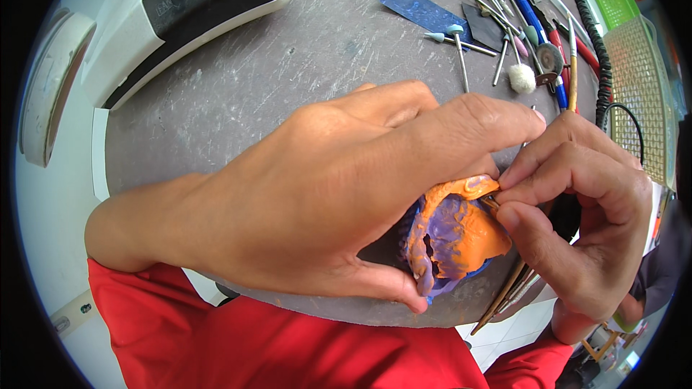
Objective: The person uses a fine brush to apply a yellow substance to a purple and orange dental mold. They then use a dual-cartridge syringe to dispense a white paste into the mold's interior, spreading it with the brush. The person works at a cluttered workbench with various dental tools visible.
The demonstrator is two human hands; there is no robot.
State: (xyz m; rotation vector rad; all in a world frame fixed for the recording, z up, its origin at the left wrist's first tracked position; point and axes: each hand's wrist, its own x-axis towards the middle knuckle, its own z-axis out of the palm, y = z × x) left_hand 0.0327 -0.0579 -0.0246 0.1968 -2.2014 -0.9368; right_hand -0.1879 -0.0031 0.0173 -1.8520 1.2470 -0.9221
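A dental impression (465,234) of orange and purple putty sits in a blue tray near the table's front edge. My left hand (339,180) is closed round it, thumb at its near left rim and fingers reaching over its far side. The fingertips of my right hand (584,216) are pinched together at the right edge of the orange putty. Something small and dark shows at those fingertips, but I cannot make out what it is. Part of the blue tray is hidden under the putty and my left hand.
Several rotary burs and polishing bits (461,47), including a white felt bobbin (521,79), lie at the back right with a blue strip (425,11). A black-and-white device (209,0) stands far left, near a round roll (58,86). Baskets (638,94) line the right.
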